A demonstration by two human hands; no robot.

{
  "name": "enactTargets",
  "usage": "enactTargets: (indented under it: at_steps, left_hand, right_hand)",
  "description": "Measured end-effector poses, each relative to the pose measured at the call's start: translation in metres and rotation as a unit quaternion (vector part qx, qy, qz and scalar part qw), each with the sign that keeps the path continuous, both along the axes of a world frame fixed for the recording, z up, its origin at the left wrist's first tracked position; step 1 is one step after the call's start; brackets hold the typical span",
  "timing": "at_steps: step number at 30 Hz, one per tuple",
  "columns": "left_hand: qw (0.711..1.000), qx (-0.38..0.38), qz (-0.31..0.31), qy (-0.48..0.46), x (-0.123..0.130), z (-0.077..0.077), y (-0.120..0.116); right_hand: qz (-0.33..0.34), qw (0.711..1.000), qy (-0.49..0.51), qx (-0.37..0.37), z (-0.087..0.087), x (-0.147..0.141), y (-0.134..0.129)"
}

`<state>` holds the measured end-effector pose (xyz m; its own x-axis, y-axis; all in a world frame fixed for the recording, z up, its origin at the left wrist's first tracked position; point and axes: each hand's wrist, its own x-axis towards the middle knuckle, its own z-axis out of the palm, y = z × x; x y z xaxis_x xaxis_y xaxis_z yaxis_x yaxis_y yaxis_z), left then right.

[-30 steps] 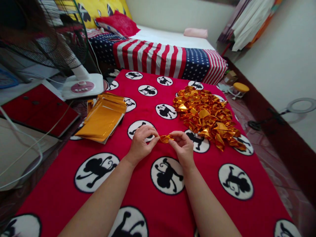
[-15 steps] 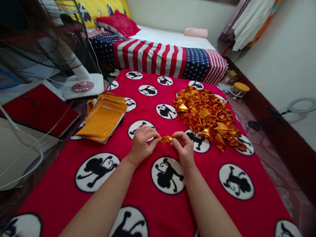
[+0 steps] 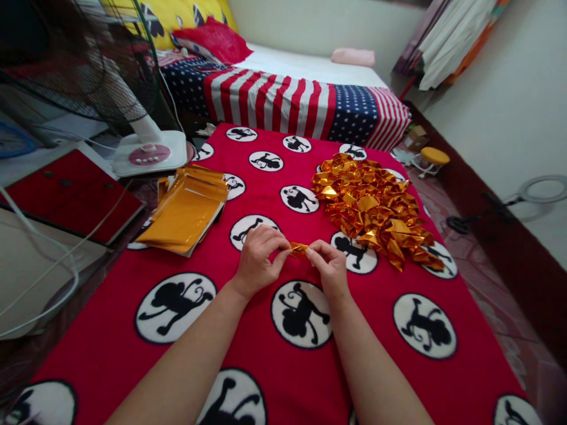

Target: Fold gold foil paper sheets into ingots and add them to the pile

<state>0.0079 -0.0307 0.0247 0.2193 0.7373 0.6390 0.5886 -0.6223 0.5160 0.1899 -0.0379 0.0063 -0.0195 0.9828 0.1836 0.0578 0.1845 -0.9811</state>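
Between my two hands is a small piece of folded gold foil paper [image 3: 299,249], held just above the red monkey-print cloth [image 3: 354,319]. My left hand [image 3: 262,260] pinches its left end between thumb and fingers. At the other end, my right hand [image 3: 330,267] has thumb and index finger closed on the paper. My fingertips hide both ends of the piece. To the right lies a heap of folded gold foil pieces [image 3: 367,203]. A stack of flat gold foil sheets [image 3: 183,215] rests on the cloth to the left.
A fan with a white base [image 3: 150,154] stands at the left, beside a dark red panel [image 3: 66,192] and loose white cables. Beyond the cloth is a bed with a stars-and-stripes cover [image 3: 274,103]. A yellow stool [image 3: 434,156] and a ring light [image 3: 543,189] are at the right.
The foil piece looks flatter and narrower than before, turned slightly between my fingertips. My hands have drawn a little closer together, and both still grip its ends.
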Motion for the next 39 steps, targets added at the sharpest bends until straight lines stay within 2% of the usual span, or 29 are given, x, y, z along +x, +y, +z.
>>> enactTargets:
  at_steps: [12,16,20,25,28,39]
  left_hand:
    - [0.999,-0.012,0.021,0.04,0.004,0.0,0.001]
    - [0.999,-0.005,0.017,0.05,0.0,-0.002,0.002]
    - [0.999,0.021,0.011,0.039,-0.002,-0.004,0.003]
    - [0.998,0.038,0.013,0.042,-0.002,-0.002,0.001]
    - [0.997,0.043,0.011,0.056,-0.002,-0.001,0.0]
    - [0.995,0.061,0.005,0.084,-0.002,-0.004,0.0]
  right_hand:
    - [-0.011,1.0,0.003,0.003,0.0,-0.001,-0.001]
    - [-0.012,0.999,-0.007,0.036,0.001,0.0,-0.001]
    - [-0.014,0.996,-0.05,0.073,0.002,-0.001,-0.002]
    - [-0.071,0.979,-0.135,0.135,0.005,-0.002,-0.005]
    - [-0.065,0.969,-0.169,0.166,0.007,-0.003,-0.006]
    - [-0.057,0.955,-0.219,0.191,0.01,-0.003,-0.006]
